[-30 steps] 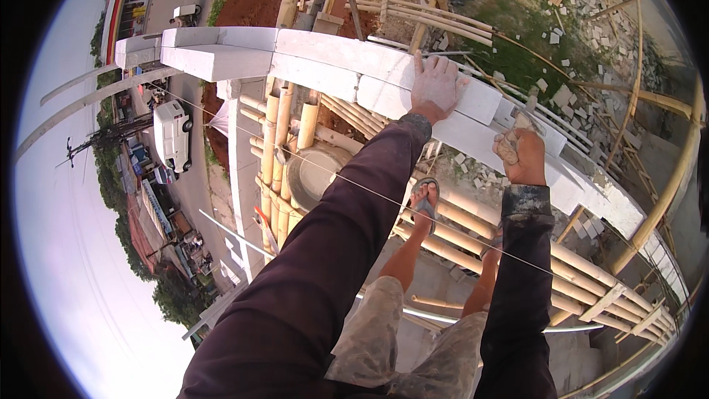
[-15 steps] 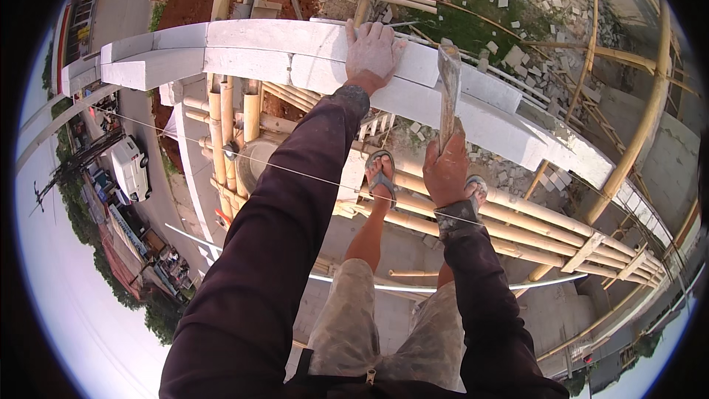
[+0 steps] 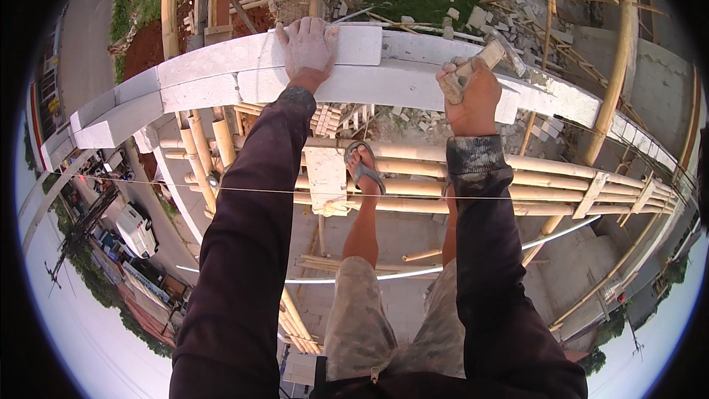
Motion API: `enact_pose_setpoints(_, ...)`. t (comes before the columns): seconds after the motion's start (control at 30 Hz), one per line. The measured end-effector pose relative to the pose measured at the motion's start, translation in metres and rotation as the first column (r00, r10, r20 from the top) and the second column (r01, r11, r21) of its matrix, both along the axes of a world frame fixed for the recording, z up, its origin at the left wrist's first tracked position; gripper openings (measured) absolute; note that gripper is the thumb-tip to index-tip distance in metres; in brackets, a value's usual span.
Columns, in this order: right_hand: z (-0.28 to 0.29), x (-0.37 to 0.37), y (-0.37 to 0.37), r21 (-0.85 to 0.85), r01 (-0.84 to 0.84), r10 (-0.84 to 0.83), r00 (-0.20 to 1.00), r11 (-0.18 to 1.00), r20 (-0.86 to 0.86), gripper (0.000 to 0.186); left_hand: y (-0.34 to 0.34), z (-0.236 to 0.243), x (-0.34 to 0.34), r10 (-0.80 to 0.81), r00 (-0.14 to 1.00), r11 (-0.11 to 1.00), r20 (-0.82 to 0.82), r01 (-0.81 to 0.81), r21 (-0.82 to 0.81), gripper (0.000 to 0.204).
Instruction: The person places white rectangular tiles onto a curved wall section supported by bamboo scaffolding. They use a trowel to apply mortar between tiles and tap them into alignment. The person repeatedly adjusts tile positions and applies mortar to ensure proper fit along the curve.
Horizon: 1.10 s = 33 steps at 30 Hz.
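Note:
My left hand, dusty with white powder, lies spread on top of a white block in the upper course of the wall. Its fingers reach toward the block's far edge, pressing on it. To the right, my right hand is wrapped round the pale handle of a hammer. The hammer's grey head points away to the right, over the lower course just past the block's end. Whether the head touches the wall, I cannot tell. Both arms are in dark sleeves.
Bamboo poles form a scaffold under my sandalled foot. A thin string line crosses below my hands. An upright bamboo pole stands at the right. Broken block pieces litter the ground far below; a white vehicle is at the left.
The hammer has tipped from pointing straight ahead to leaning right, and my right hand has moved forward to the wall. My left hand remains on the block while the view has shifted.

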State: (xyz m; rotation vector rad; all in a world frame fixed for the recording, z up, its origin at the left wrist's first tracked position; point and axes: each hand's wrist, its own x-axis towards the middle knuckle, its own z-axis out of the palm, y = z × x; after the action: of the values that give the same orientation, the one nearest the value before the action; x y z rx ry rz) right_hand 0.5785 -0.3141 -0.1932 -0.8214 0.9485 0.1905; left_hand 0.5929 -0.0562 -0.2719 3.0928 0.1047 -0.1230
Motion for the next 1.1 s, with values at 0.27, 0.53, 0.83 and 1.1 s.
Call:
enact_pose_setpoints(0.27, -0.023, -0.011, 0.014, 0.424, -0.407, 0.447, 0.894, 0.809, 0.006, 0.014, 0.004, -0.003, 0.000, -0.005, 0.998, 0.999, -0.060, 0.007, 0.043, 0.040)
enact_pose_setpoints(0.53, 0.036, -0.139, -0.087, -0.240, -0.185, 0.187, 0.982, 0.953, -0.011, 0.014, -0.016, 0.014, -0.003, 0.024, 1.000, 0.999, -0.018, -0.025, -0.048, 0.049)
enact_pose_setpoints(0.83, -0.065, -0.196, -0.211, -0.484, -0.113, 0.128, 0.992, 0.868, -0.001, 0.020, -0.214, 0.037, -0.030, -0.584, 0.751, 0.811, -0.308, 0.561, -0.167, 0.105)
enact_pose_setpoints(1.1, -0.186, -0.143, -0.202, -0.852, -0.237, 0.306, 0.947, 0.467, -0.095, 0.029, -0.217, 0.028, -0.028, -0.522, 0.739, 0.852, -0.426, 0.478, -0.216, 0.087)
